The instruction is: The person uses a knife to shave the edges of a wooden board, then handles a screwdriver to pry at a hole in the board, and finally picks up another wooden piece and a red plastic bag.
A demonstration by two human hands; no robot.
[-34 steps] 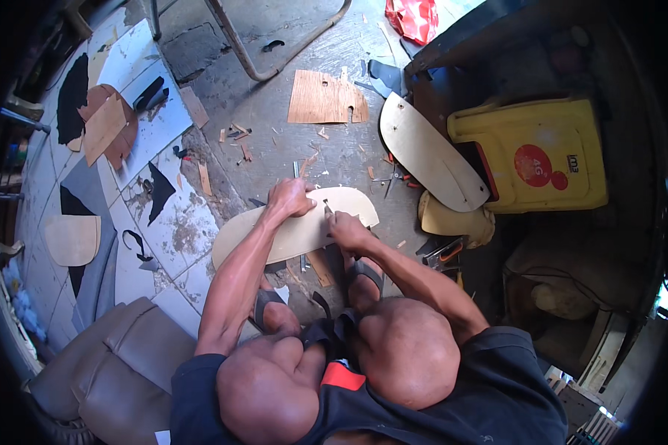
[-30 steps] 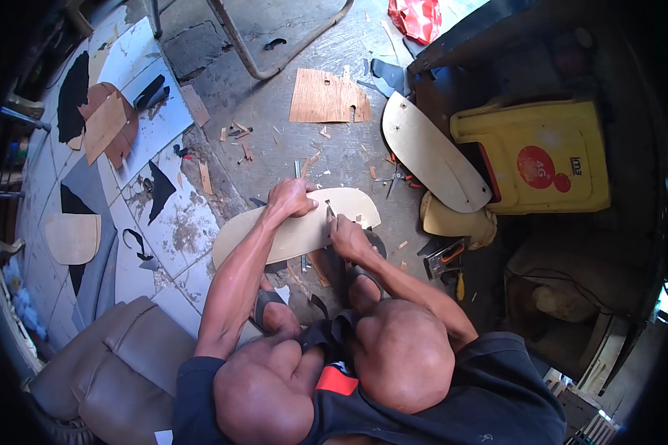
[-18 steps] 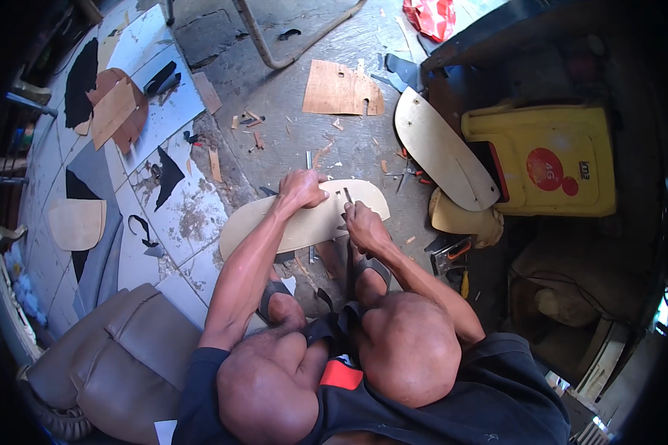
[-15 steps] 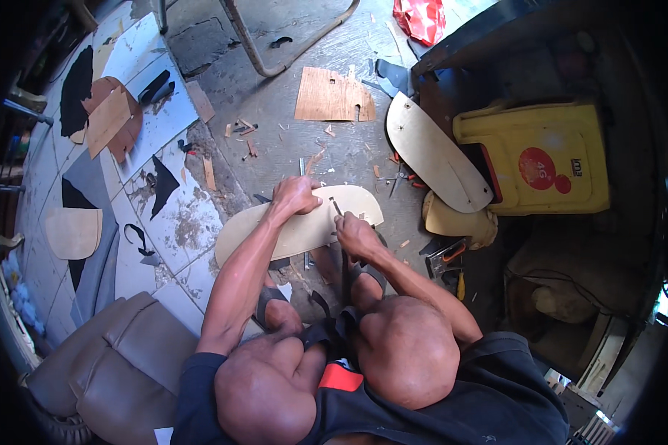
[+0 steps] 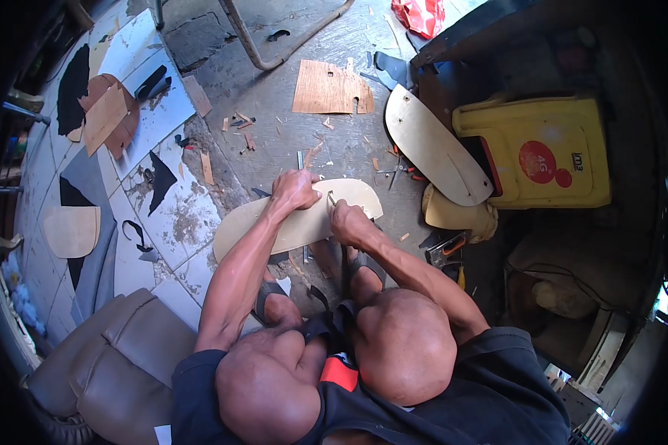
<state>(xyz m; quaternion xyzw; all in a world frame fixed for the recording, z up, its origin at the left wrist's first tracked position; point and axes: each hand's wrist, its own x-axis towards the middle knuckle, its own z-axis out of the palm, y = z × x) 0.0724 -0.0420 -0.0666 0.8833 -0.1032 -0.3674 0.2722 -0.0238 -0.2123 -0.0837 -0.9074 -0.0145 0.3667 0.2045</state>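
Note:
A pale, oblong board with rounded ends (image 5: 249,226) lies across the space in front of my knees. My left hand (image 5: 295,190) is closed over its far edge, thumb resting on the upper face. Closer to the board's right end, my right hand (image 5: 350,222) is wrapped round a slim tool (image 5: 332,198). Only the tool's narrow metal tip shows, touching the board beside a small dark mark or hole; its exact kind is hidden by my fingers. A metal strip (image 5: 300,159) pokes out beyond the far edge.
A similar pale board (image 5: 434,148) leans by a yellow plastic container (image 5: 531,152) on the right. A staple gun (image 5: 445,251) and pliers (image 5: 397,174) lie nearby. Beyond are a cut plywood sheet (image 5: 326,89) and a metal chair leg (image 5: 241,37). Brown cushions (image 5: 126,363) sit at left.
My right hand has shifted slightly away from me and to the left, now covering more of the tool. My left hand keeps its hold on the board.

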